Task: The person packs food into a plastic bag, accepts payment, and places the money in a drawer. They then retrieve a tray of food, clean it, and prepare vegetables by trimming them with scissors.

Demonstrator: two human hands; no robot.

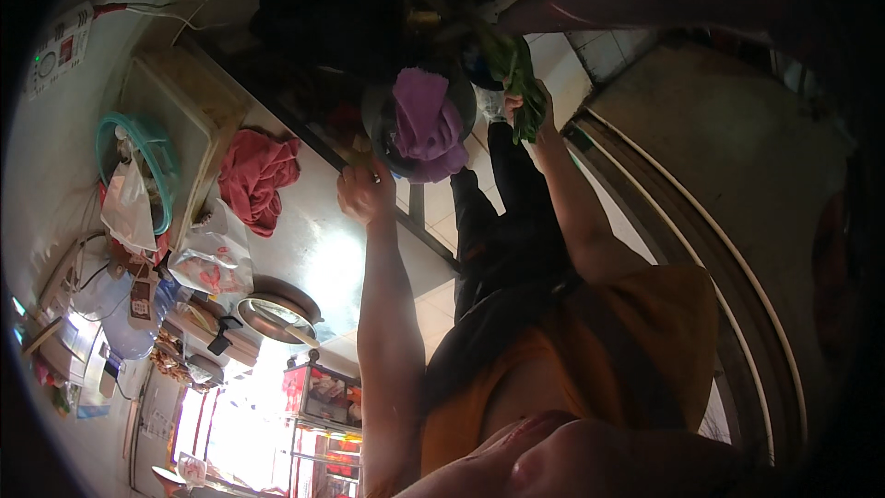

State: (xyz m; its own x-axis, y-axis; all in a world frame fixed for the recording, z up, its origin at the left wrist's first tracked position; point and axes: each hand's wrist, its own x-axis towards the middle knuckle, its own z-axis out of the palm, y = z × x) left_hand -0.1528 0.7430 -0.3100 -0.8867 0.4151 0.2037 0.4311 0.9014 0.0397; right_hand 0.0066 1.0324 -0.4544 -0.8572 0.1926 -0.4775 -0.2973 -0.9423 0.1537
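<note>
My right hand [529, 105] is closed around a bunch of leafy greens [529, 111], whose leaves hang down past the fingers. To its left, a purple cloth [427, 117] lies over a dark round basin [377, 117]. My left hand [363, 192], its fingers bent, is at the dark edge of the counter [332, 249], left of the basin. A small yellowish-green thing shows by its fingertips, too dim to name, and whether the hand grips it is unclear. Past the greens, the upper part of the view is very dark.
On the counter are a crumpled red cloth [259, 176], a white plastic bag [214, 256] and a round metal pan [276, 321]. A teal basket [169, 173] hangs or stands at the left. A wire rack [321, 394] stands beside the bright window. Pale curved rails [691, 249] run along the right.
</note>
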